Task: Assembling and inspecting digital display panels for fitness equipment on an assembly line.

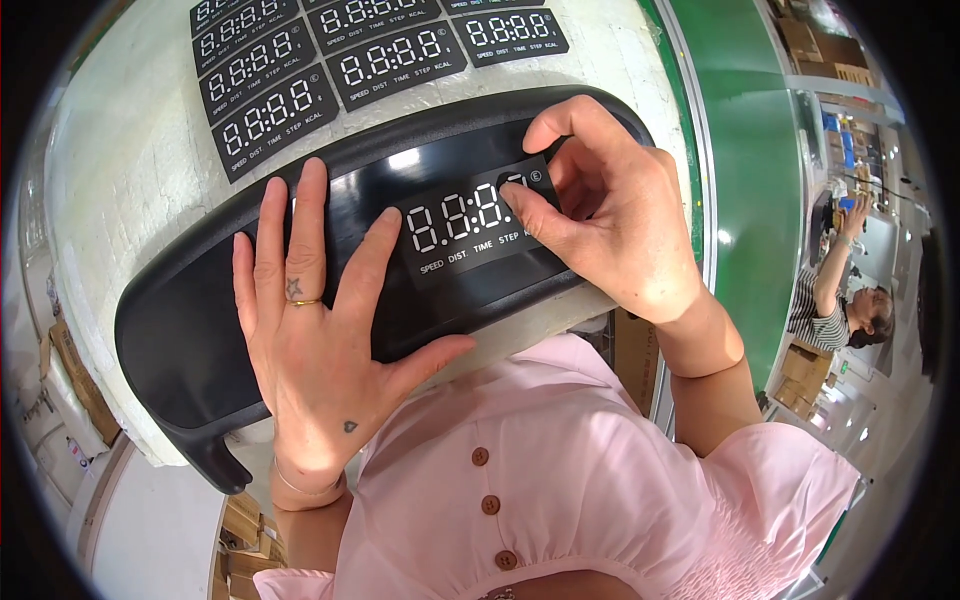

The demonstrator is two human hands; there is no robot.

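A long black plastic console (230,350) with a glossy face and a hooked end lies across the worktop before me. A dark display label (470,225) with pale segment digits lies over the right half of that face. My left hand (320,310) rests flat on the console, fingers spread, the index fingertip by the label's left edge. My right hand (625,215) is curled at the label's right edge. Its thumb lies on the label's face and covers part of the last digit. The index finger arches above, apart from the thumb; the other fingertips are partly hidden.
Several similar dark labels (395,65) lie in rows beyond the console on the pale wrapped worktop (130,160). Past the worktop's right edge is green floor (745,200). Another person in a striped top (825,315) and cardboard boxes (805,375) are at far right.
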